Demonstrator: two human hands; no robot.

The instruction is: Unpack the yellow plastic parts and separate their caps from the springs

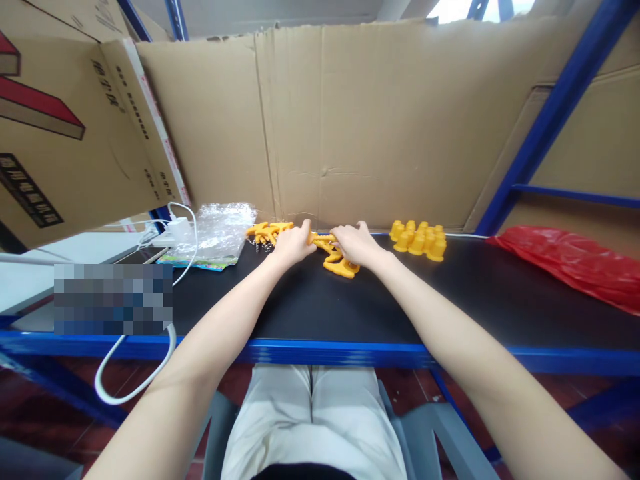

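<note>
Both hands reach out to the far side of the black tabletop [320,313]. My left hand [295,248] is closed on one end of a yellow plastic piece [323,237], its thumb raised. The other end is in my right hand [357,244], whose fingers are curled. Only a narrow bar of the piece shows between the hands. Below and beside my right hand lie similar loose yellow pieces [342,268]. Left of my left hand is a pile of yellow pieces [265,231] with small metal chains.
Several yellow cup-shaped parts [419,239] stand grouped at right. A red plastic bag [575,263] lies beyond them. Clear plastic wrap [225,223], a white charger [180,229] and a looping cable [173,343] are at left. A cardboard wall [390,127] closes the back.
</note>
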